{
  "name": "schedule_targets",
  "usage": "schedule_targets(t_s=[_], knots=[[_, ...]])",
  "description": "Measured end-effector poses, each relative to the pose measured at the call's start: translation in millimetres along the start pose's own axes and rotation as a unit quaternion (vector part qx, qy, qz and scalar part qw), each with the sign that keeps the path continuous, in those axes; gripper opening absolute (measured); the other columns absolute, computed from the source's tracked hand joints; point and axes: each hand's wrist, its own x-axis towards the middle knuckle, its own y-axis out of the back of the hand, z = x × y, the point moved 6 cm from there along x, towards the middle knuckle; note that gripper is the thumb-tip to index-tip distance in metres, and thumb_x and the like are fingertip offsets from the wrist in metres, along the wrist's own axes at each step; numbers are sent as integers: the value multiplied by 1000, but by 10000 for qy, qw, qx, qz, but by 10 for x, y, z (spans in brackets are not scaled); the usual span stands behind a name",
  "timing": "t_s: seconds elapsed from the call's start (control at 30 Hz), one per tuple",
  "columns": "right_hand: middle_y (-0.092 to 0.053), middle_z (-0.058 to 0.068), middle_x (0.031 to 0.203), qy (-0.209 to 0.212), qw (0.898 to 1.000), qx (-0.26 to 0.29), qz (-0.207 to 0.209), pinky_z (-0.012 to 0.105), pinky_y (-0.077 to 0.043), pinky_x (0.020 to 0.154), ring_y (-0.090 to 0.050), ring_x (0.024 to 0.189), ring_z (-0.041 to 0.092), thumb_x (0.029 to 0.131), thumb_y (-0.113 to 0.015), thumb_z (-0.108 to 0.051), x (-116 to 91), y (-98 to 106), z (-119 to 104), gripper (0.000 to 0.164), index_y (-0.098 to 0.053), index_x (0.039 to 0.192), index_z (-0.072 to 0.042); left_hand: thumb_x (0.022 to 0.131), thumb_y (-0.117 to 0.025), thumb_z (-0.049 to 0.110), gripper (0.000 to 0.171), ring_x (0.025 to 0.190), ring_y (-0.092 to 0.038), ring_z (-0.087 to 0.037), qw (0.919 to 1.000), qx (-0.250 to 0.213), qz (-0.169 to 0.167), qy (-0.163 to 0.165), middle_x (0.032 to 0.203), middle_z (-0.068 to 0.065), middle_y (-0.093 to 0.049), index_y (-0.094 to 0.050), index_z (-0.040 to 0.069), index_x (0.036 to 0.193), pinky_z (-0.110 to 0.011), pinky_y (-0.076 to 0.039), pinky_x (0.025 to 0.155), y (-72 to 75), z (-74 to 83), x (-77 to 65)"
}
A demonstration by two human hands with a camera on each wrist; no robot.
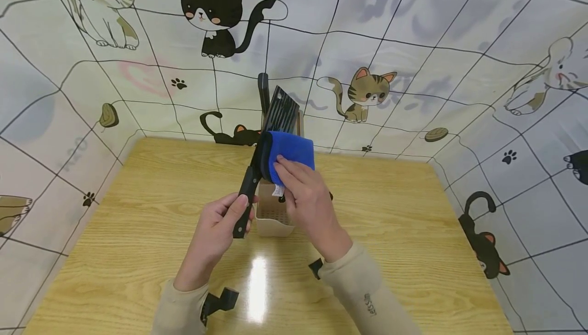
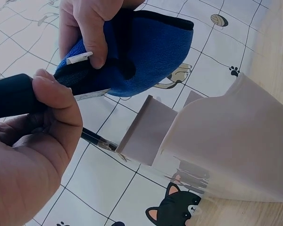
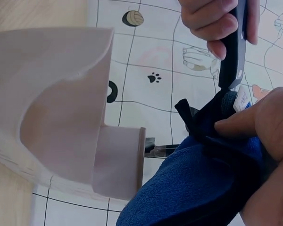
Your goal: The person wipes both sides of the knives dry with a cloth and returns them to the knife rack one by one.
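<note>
My left hand (image 1: 216, 225) grips the black riveted handle (image 1: 248, 187) of a cleaver, its thumb along the handle. The cleaver's broad blade (image 1: 282, 113) points up and away, with a small hole near the top corner and dark stripes across it. A blue cloth (image 1: 296, 148) with dark edging and a white tag is folded over the lower blade. My right hand (image 1: 310, 202) pinches this cloth against the blade, fingers on top and thumb beneath, as the right wrist view shows. The cloth hides much of the blade.
A beige knife holder (image 1: 274, 229) stands on the wooden table (image 1: 367, 222) just behind and below the hands. Another black handle (image 1: 263, 90) rises at the back, beyond the cleaver. Cat-printed sheeting (image 1: 294, 44) encloses the table at the back and both sides.
</note>
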Motion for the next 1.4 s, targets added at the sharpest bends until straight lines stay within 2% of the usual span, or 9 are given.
schedule_targets(t_s=[0.23,0.67,0.97,1.03,1.3,1.4], knots=[[-69,16,132,-156,9999,-32,-29,48,-53,101,-66,119,34,90,-68,11,-26,-9,-2,38,-71,127,2,112,-47,17,37,62,-56,-15,10000,-60,-31,-30,79,-11,-61,-65,-15,112,-26,-50,57,1,-7,-1],[-69,17,131,-485,9986,-163,152,48,-51,105,-66,120,35,87,-66,15,25,26,196,42,-71,127,3,112,-46,13,32,60,-54,-12,9990,95,-370,-251,76,-10,-59,-65,-11,108,-25,-45,53,-20,-16,-36],[-69,19,130,-770,9967,-162,217,48,-51,105,-67,120,36,87,-60,18,75,21,335,43,-70,127,5,111,-47,15,32,62,-54,-10,9994,126,-319,-83,78,-16,-60,-67,-10,112,-23,-45,54,-9,-44,-54],[-69,18,131,-760,9968,-179,196,48,-51,104,-67,120,36,87,-61,17,65,21,322,43,-70,127,5,111,-47,16,33,62,-55,-11,9995,136,-290,-56,79,-16,-60,-67,-10,112,-24,-45,55,-6,-51,-55],[-69,16,131,-582,9981,-191,97,48,-52,103,-67,120,34,85,-69,17,-26,-26,166,45,-70,128,3,112,-47,17,35,62,-55,-11,9999,53,-158,-6,78,-5,-63,-66,-12,112,-25,-48,56,19,-34,-58],[-70,16,130,-519,9985,-159,118,48,-53,102,-67,119,35,84,-70,17,-64,-44,99,46,-70,127,3,112,-46,17,35,61,-56,-12,9999,61,-120,-18,78,-5,-63,-66,-12,112,-26,-49,55,29,-26,-56]])
